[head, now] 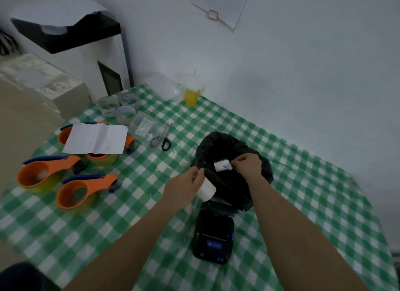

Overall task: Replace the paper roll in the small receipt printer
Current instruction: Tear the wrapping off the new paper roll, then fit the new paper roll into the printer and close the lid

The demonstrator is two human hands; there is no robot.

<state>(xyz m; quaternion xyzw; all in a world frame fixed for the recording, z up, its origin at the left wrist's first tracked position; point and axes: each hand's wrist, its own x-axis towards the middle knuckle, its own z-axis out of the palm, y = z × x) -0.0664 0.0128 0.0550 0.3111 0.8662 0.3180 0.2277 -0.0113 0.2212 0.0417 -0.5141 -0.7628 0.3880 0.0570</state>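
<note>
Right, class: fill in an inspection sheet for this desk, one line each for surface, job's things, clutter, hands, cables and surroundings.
Surface: green-and-white checked cloth covers the table.
Job's things: black printer nearest the person, lid open; white roll held above it; bin bag behind, white paper at its mouth.
Clutter: orange tape dispensers, folded sheet, scissors, clear tape rolls, yellow drink cup.
Hands: left hand grips the roll; right hand pinches the paper over the bag.
Cables: nothing seen.
Surroundings: white wall with pinned note; boxes at left.
</note>
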